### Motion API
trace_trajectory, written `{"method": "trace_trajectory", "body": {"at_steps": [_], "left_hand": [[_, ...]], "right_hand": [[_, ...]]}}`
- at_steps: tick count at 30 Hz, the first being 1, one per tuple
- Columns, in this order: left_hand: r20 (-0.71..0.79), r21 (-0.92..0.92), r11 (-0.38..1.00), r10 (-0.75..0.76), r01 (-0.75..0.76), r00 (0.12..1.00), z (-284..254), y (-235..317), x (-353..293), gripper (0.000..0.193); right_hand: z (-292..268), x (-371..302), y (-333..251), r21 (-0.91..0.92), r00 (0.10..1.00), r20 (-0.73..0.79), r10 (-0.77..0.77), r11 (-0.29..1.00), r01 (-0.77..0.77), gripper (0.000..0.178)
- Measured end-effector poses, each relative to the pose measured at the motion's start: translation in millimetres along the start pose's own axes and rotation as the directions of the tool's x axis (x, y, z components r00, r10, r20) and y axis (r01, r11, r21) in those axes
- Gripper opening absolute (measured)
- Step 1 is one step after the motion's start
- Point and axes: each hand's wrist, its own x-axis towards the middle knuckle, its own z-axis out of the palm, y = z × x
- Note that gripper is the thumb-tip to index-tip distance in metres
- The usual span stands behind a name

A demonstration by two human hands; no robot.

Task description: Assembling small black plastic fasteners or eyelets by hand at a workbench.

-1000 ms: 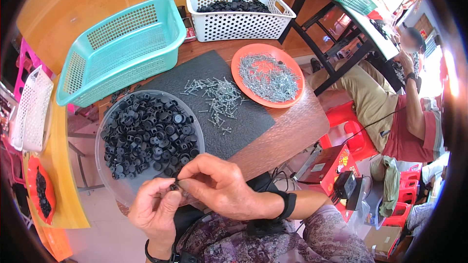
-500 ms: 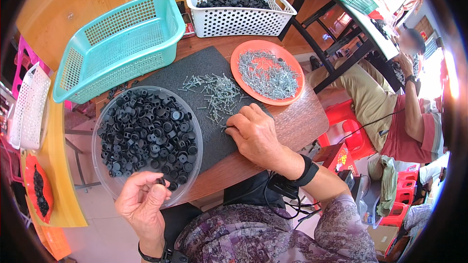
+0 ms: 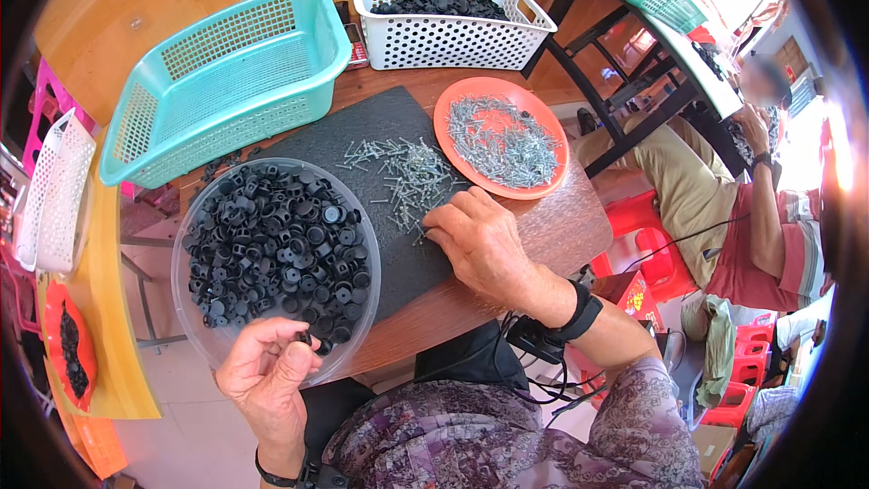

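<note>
Between the thumb and fingers of my left hand (image 3: 270, 371) is a small black plastic cap (image 3: 305, 338), held over the near rim of a clear round tub (image 3: 184, 308). The tub holds a heap of similar black caps (image 3: 272, 244). My right hand (image 3: 482, 240) rests low over the dark mat (image 3: 385, 113), its thumb and fingers pressed together beside a loose pile of silvery screws (image 3: 412, 177). Whatever lies between those fingertips is hidden. Just beyond this hand, an orange plate (image 3: 453, 147) carries many more screws.
At the back stand a turquoise basket (image 3: 226, 131) and a white basket (image 3: 453, 45) of black parts. A red dish (image 3: 60, 303) with dark pieces sits far left. To the right, a co-worker (image 3: 760, 217) sits by a black-legged table (image 3: 625, 131) and red stools (image 3: 656, 263).
My right hand has shifted slightly, its fingertips staying by the near edge of the screw pile. The left hand keeps its pinch on the black cap, almost unmoved.
</note>
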Motion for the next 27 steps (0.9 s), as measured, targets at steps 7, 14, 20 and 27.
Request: {"method": "trace_trajectory", "body": {"at_steps": [7,14,20,27], "left_hand": [[-0.006,0.004,1.000,-0.021,0.021,1.000,1.8,1.0,0.2,0.024],[-0.009,0.003,1.000,-0.014,0.014,1.000,0.0,0.1,-0.7,0.024],[-0.015,-0.009,1.000,-0.015,0.015,1.000,-0.1,-1.2,0.1,0.023],[-0.029,-0.011,0.999,-0.039,0.039,0.999,1.2,2.7,-0.6,0.023]], "right_hand": [[1.6,1.4,-5.3,-0.003,0.998,0.035,0.045,0.999,-0.045,0.010],[3.2,4.1,-5.3,0.007,0.991,0.104,0.084,0.996,-0.085,0.007],[5.7,6.3,-9.4,0.096,0.988,0.091,0.127,0.986,-0.136,0.003],[8.3,6.3,-16.3,0.122,0.999,0.042,0.008,0.992,-0.013,0.009]]}}
